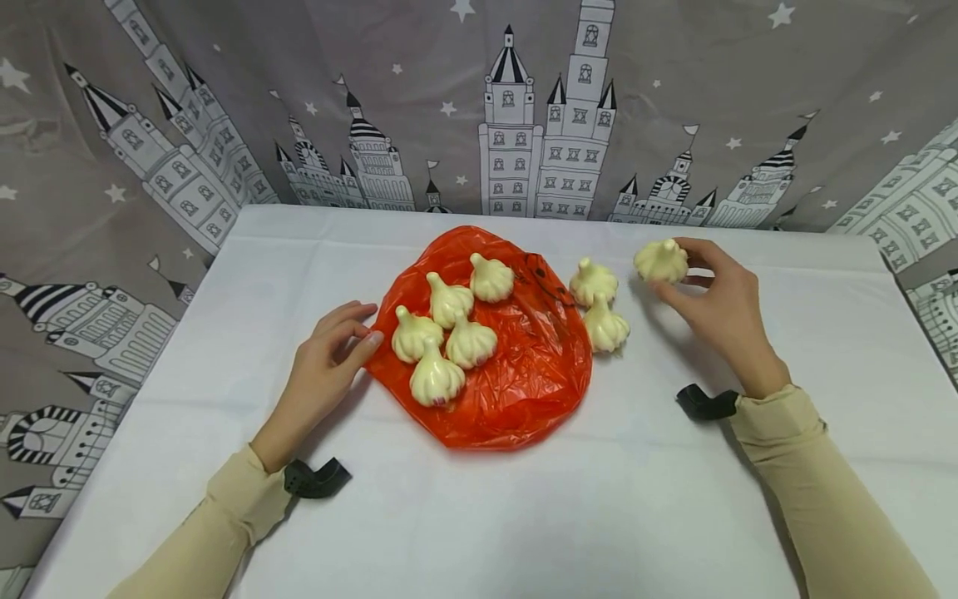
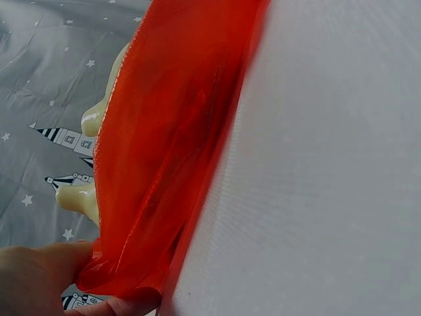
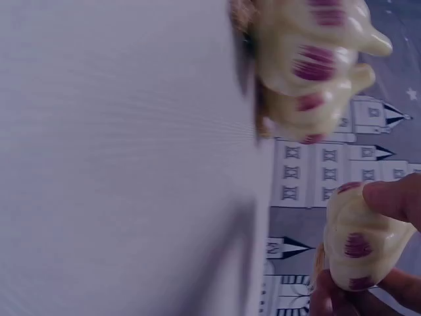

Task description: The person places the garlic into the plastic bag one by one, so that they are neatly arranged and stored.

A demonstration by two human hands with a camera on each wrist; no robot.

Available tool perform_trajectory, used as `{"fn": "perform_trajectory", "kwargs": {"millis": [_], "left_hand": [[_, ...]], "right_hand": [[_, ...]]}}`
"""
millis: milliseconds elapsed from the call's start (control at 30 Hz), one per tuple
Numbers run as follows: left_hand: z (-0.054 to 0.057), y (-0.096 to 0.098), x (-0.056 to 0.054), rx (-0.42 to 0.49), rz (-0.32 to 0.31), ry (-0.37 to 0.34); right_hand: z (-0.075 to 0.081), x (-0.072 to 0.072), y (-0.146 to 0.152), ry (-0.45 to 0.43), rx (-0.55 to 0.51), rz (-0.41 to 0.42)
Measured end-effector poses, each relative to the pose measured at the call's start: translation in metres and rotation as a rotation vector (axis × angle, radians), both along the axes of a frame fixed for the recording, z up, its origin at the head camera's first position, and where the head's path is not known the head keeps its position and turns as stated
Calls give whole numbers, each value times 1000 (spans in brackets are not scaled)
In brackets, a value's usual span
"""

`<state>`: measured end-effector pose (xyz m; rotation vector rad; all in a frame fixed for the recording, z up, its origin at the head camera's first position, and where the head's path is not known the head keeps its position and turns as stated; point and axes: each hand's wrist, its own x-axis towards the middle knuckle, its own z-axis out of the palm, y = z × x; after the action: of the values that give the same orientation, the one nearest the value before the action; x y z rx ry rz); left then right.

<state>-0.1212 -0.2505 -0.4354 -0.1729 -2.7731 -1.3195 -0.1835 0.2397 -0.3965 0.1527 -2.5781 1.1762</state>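
My right hand [image 1: 714,304] pinches a garlic bulb [image 1: 662,261] between thumb and fingers, held above the table; its purple marks show in the right wrist view, where the same garlic bulb [image 3: 360,243] sits at the lower right. At the left, my left hand [image 1: 329,358] pinches the edge of a red plastic bag [image 1: 524,374] between thumb and fingers. Several garlic bulbs [image 1: 470,342] lie on the bag's left half. Two more garlic bulbs [image 1: 605,323] stand against each other at the bag's right edge. In the left wrist view the lifted red bag [image 2: 171,145] hides most of the bulbs.
A white cloth [image 1: 569,507] covers the table. Behind its far edge hangs a grey curtain [image 1: 441,50] printed with castles and stars. Both wrists carry a black strap-on mount [image 1: 318,480] near the tan sleeves.
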Motion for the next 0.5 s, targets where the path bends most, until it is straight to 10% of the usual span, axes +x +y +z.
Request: {"fn": "perform_trajectory", "kwargs": {"millis": [500], "left_hand": [[0, 0, 0, -8, 4, -16]], "right_hand": [[24, 7, -11, 57, -49, 24]]}}
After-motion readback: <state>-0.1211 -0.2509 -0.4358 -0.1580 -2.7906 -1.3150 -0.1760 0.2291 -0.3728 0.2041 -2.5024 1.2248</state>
